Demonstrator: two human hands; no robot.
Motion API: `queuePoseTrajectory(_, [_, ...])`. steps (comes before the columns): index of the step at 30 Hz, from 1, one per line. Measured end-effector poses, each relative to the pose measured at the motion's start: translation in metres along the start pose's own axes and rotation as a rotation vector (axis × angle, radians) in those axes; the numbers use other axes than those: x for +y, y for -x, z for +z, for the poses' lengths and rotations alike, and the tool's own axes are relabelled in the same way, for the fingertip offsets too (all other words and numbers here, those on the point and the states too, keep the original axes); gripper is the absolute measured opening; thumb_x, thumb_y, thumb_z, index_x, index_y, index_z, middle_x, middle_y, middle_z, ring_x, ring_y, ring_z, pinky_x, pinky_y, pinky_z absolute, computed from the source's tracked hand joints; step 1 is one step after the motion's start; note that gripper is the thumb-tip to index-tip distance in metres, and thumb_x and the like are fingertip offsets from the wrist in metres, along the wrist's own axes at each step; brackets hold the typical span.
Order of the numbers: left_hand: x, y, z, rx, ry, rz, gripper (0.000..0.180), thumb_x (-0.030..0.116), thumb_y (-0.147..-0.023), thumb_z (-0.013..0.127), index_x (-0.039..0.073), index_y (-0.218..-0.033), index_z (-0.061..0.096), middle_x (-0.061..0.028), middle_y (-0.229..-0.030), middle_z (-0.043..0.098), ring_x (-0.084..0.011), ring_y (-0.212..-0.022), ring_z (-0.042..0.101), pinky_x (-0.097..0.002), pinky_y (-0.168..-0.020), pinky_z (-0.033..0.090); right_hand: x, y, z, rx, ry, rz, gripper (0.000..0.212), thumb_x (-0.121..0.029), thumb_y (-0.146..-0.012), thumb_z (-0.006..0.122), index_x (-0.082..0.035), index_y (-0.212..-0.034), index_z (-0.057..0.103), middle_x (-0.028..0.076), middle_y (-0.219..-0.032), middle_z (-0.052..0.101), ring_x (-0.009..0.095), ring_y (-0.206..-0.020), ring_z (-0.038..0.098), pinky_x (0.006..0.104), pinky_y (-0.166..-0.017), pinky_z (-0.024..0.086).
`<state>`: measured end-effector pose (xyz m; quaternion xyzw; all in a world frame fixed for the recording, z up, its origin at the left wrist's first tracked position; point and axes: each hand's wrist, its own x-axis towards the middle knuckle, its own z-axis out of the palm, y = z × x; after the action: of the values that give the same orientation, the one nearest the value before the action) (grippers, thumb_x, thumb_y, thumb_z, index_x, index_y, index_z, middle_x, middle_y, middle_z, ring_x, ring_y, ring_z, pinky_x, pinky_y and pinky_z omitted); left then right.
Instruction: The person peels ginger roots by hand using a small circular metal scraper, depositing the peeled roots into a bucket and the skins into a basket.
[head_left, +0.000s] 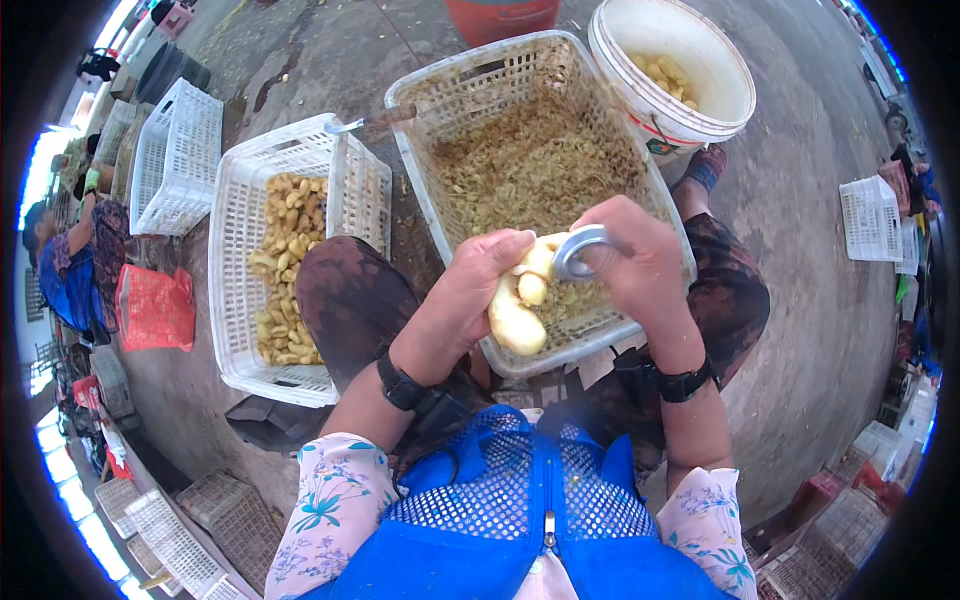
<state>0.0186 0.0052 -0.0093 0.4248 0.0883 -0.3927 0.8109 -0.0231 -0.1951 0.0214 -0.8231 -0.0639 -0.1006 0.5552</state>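
Note:
My left hand (475, 285) is closed around a pale, peeled piece of ginger (517, 328) with rounded knobs. In my right hand (640, 262) is a curved, ring-like metal scraper (577, 252), which touches or nearly touches the upper end of the ginger. Both hands are above the near part of a white plastic crate (570, 356) between my legs. Brown and yellowish peelings (530, 160) cover its bottom. The palm side of my right hand and the tool's grip are hidden.
Left of my knee stands a white crate (222, 280) with many ginger pieces (288, 262). A wooden-handled tool (375, 118) spans both crates' rims. A white bucket (715, 55) beyond my right foot holds peeled pieces. A red bag (155, 308) and another person (75, 255) are far left.

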Motion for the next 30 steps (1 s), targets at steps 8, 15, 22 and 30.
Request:
queuePoseTrajectory(8, [-0.009, -0.005, -0.007, 0.022, -0.134, 0.166, 0.025, 0.025, -0.103, 0.059, 0.001, -0.106, 0.065, -0.0062, -0.087, 0.069, -0.0122, -0.066, 0.065, -0.0262, -0.06, 0.055, 0.001, 0.009, -0.001, 0.039, -0.332, 0.218, 0.016, 0.003, -0.08, 0.075, 0.0, -0.095, 0.069, 0.005, -0.102, 0.066, 0.014, -0.083, 0.062, 0.0267, -0.071, 0.049])
queuePoseTrajectory(15, [-0.011, 0.001, -0.005, 0.187, -0.792, 0.542, 0.023, 0.024, -0.103, 0.059, 0.001, -0.101, 0.065, -0.0009, -0.082, 0.064, -0.0091, -0.07, 0.057, -0.0267, -0.066, 0.049, -0.002, -0.001, 0.015, -0.094, 0.09, -0.175, 0.018, 0.003, -0.078, 0.077, 0.001, -0.09, 0.065, 0.01, -0.096, 0.062, 0.021, -0.082, 0.061, 0.0314, -0.07, 0.048])
queuePoseTrajectory(22, [0.002, 0.007, -0.008, 0.109, -0.474, 0.319, 0.03, 0.026, -0.105, 0.056, -0.001, -0.101, 0.067, -0.0039, -0.087, 0.066, -0.0099, -0.075, 0.061, -0.0272, -0.07, 0.051, 0.003, -0.004, -0.003, -0.009, -0.04, 0.289, 0.013, 0.002, -0.084, 0.072, 0.002, -0.097, 0.07, 0.005, -0.095, 0.068, 0.013, -0.079, 0.064, 0.0278, -0.068, 0.051])
queuePoseTrajectory(30, [0.0, -0.004, -0.018, 0.005, -0.275, 0.194, 0.028, 0.025, -0.105, 0.055, -0.001, -0.101, 0.066, -0.0043, -0.086, 0.066, -0.0111, -0.071, 0.061, -0.028, -0.065, 0.052, 0.0, -0.003, 0.009, -0.125, -0.043, -0.061, 0.019, 0.004, -0.079, 0.076, 0.001, -0.096, 0.069, 0.004, -0.105, 0.065, 0.013, -0.084, 0.059, 0.0265, -0.07, 0.047])
